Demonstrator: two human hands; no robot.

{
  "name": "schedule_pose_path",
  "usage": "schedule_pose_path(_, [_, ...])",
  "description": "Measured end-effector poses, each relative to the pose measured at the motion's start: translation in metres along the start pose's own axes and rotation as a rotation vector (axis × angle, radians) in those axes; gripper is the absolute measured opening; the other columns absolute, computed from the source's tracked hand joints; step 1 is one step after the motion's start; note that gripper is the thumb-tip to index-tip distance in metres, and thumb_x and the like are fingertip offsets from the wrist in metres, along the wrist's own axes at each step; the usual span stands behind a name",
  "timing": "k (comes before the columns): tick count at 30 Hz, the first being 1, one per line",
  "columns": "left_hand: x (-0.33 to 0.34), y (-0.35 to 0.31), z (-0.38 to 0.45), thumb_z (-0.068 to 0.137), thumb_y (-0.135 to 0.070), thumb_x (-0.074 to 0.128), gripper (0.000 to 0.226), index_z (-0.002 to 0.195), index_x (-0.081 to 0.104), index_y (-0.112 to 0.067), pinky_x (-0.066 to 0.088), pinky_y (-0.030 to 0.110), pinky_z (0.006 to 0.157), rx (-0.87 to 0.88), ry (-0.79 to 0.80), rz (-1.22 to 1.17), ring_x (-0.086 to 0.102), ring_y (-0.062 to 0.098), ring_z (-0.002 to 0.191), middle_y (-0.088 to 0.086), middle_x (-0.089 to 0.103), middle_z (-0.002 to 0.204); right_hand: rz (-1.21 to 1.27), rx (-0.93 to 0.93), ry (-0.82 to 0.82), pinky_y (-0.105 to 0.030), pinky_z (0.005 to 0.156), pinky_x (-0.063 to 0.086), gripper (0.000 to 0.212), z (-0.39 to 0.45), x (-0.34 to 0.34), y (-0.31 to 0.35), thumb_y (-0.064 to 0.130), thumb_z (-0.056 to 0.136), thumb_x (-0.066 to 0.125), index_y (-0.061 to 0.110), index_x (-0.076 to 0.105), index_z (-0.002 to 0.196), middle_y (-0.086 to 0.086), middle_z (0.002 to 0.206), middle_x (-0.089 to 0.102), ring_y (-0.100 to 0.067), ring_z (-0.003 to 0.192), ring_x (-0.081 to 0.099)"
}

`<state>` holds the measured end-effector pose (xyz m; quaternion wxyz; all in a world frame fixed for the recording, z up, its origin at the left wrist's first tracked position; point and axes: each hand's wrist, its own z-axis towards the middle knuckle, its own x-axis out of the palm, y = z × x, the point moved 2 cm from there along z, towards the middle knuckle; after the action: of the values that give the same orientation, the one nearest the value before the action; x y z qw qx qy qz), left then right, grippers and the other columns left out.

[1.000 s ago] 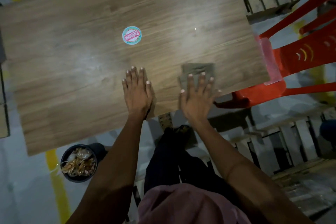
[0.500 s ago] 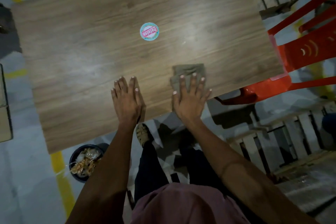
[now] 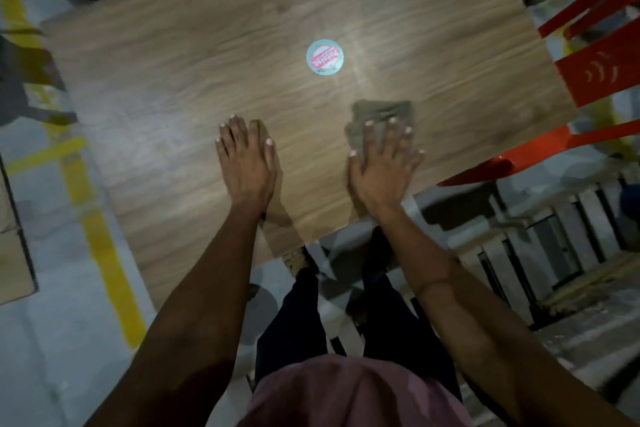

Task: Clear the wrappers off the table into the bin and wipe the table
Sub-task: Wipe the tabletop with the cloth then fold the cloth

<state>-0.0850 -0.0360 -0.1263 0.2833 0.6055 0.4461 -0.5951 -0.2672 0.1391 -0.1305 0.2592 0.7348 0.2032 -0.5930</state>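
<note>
Red chair (image 3: 599, 76) beside round sticker (image 3: 325, 57).

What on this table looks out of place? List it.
Only the round sticker near the middle of the wooden table: it lies flat with its print upside down from here. No wrappers or spills show. The right hand presses the grey cloth flat; the left hand rests bare.

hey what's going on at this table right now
A person stands at a wooden table and is wiping it. The right hand presses flat on a grey-green cloth near the table's near edge, while the left hand rests flat on the bare wood beside it. No wrappers show on the top; only a round sticker lies beyond the hands. A red plastic chair stands at the right.
</note>
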Motion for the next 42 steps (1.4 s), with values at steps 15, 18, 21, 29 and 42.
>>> schedule_pose_path(15, [0.001,-0.04,0.039,0.104,-0.044,0.029,0.066,0.154,0.032,-0.002,0.014,0.052,0.126,0.038,0.015,-0.035,0.016,0.039,0.154,0.021,0.02,0.166,0.017,0.057,-0.058,-0.072,0.119,0.007,0.068,0.06,-0.006,0.019,0.062,0.099,0.03,0.039,0.02,0.162,-0.007,0.173,0.011,-0.041,0.158,0.005])
schedule_pose_path(18, [0.003,-0.047,0.046,0.102,-0.042,0.028,0.066,0.154,0.032,-0.001,0.014,0.052,0.125,-0.017,-0.001,-0.053,0.018,0.039,0.154,0.02,0.021,0.166,-0.008,-0.231,-0.042,-0.069,0.119,0.008,0.066,0.043,0.003,0.043,0.059,0.099,0.037,0.039,0.027,0.161,-0.007,0.172,0.017,-0.039,0.158,0.01])
schedule_pose_path(21, [0.0,-0.053,0.066,0.103,-0.04,0.031,0.063,0.153,0.032,-0.003,0.013,0.051,0.125,-0.033,-0.019,-0.048,0.017,0.039,0.154,0.019,0.021,0.166,-0.008,-0.31,-0.052,-0.068,0.12,0.012,0.064,0.072,-0.005,0.028,0.059,0.099,0.04,0.04,0.03,0.16,-0.004,0.171,0.021,-0.036,0.158,0.014])
schedule_pose_path(29, [-0.003,-0.062,0.12,0.104,-0.039,0.029,0.062,0.155,0.029,-0.004,0.012,0.051,0.126,-0.133,-0.029,-0.049,0.013,0.038,0.155,0.017,0.017,0.168,0.064,0.086,-0.053,-0.073,0.118,0.006,0.064,0.153,-0.022,0.028,0.055,0.1,0.034,0.039,0.027,0.161,-0.006,0.172,0.014,-0.04,0.158,0.006])
schedule_pose_path(42, [-0.008,-0.056,0.166,0.101,-0.039,0.031,0.058,0.149,0.039,-0.007,0.015,0.049,0.125,-0.2,-0.094,-0.063,0.018,0.038,0.154,0.017,0.025,0.165,0.057,0.053,0.02,-0.072,0.119,0.003,0.064,0.24,-0.028,0.081,0.055,0.101,0.03,0.04,0.021,0.162,-0.005,0.174,0.006,-0.037,0.159,-0.002])
